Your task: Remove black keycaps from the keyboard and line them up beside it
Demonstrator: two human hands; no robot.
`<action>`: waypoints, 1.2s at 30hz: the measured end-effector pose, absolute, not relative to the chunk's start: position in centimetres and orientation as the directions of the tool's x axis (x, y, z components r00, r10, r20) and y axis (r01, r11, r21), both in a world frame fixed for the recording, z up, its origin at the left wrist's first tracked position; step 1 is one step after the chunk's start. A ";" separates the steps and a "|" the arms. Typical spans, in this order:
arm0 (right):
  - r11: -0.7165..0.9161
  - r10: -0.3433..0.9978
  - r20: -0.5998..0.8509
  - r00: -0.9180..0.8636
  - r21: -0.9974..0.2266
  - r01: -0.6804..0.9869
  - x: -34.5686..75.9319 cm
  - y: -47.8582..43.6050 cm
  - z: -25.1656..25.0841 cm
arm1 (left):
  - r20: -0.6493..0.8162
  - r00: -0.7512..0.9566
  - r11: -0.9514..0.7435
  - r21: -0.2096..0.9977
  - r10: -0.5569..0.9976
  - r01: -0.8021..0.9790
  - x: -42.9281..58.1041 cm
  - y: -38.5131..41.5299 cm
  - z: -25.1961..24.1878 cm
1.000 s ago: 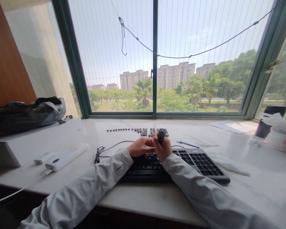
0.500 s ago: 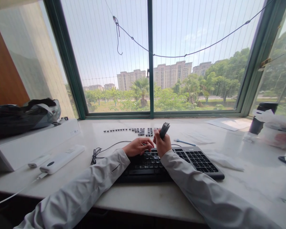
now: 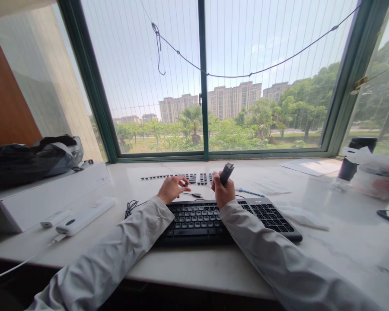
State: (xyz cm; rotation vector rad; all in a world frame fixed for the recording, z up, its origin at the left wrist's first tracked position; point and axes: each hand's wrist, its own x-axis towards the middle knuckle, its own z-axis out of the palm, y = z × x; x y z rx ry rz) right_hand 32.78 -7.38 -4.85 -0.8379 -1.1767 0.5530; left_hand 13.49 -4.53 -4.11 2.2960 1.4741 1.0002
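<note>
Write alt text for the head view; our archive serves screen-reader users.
Seen from above, a person's left hand pinches a small dark keycap beyond a black keyboard, while the right hand grips a dark tool upright. Rows of loose keycaps lie on the white sill below a large window.

Left hand (image 3: 171,188) lifted off black keyboard (image 3: 220,218), fingertips pinching small dark keycap (image 3: 186,184) just behind top row. Right hand (image 3: 222,192) fisted round dark keycap puller (image 3: 226,173), tool tilted up and right. Rows of loose keycaps (image 3: 184,176) on white sill (image 3: 311,242) beyond hands – near window. White power bank (image 3: 86,215) far left, black flask (image 3: 352,160) far right – both well apart from keyboard
</note>
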 end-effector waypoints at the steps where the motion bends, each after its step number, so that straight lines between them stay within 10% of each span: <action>1: 0.583 0.758 0.570 0.317 -0.810 0.060 32.8 -7.3 -4.9 | 0.428 0.254 -0.463 0.509 0.868 0.726 13.3 -4.4 -4.2; 11: 0.594 0.689 0.704 0.173 -0.685 0.422 33.5 -8.5 -4.1 | 0.397 0.251 -0.377 0.281 0.883 0.882 11.0 -2.5 -5.2; 20: 0.652 0.668 0.447 -0.595 0.034 0.757 34.1 -10.2 -3.7 | 0.386 0.087 -0.182 0.218 0.919 0.959 8.4 -0.9 -5.7; 36: 0.585 0.760 0.261 -0.595 0.125 0.801 35.2 -10.0 -2.3 | 0.403 0.029 -0.099 0.153 0.915 0.983 6.3 2.3 -5.0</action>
